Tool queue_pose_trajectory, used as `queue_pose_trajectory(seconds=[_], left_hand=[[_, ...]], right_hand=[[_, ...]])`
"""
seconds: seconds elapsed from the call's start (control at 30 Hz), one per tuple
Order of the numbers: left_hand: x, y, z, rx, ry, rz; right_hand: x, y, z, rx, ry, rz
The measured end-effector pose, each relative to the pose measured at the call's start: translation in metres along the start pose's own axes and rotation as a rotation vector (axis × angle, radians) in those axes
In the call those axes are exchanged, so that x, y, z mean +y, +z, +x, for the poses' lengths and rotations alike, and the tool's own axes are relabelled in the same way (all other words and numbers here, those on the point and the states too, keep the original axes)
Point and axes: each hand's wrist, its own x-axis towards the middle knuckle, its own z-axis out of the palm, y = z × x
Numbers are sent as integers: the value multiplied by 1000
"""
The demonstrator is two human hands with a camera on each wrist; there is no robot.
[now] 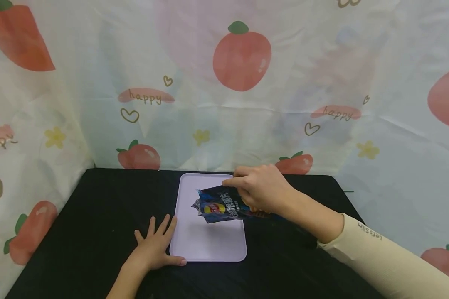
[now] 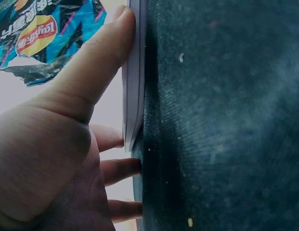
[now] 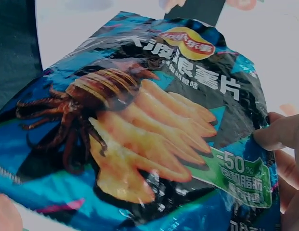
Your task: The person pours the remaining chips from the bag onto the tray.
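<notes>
My right hand (image 1: 263,189) holds a dark blue Lay's potato chip bag (image 1: 226,205) by its side, tilted above the lilac tray (image 1: 209,246). In the right wrist view the thumb and fingers pinch the bag's edge, and its front shows a grilled squid and wavy chips. The torn end of the chip bag (image 2: 53,36) points left, over the tray. My left hand (image 1: 154,248) lies at the tray's near left corner with fingers spread and straight, the thumb touching the tray's rim (image 2: 134,72). No chips show on the tray.
The tray lies on a black-covered table (image 1: 108,216). A pale curtain (image 1: 194,58) printed with fruit, hearts and the word "happy" hangs behind the table and on both sides. A cream sleeve (image 1: 374,253) covers the right forearm.
</notes>
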Motion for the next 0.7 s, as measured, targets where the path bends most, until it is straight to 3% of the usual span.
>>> queue_pose_trajectory(seconds=[0.3,0.53,0.7], left_hand=[[0,1,0,1,-3,-10],[-1,1,1,-2,-1,-3],[-2,2,2,-1,0,2]], right_hand=[[-3,-4,4,-49,6,-7],[0,-12,7,-11,28,-5],[0,-11,6,-49,21,-7]])
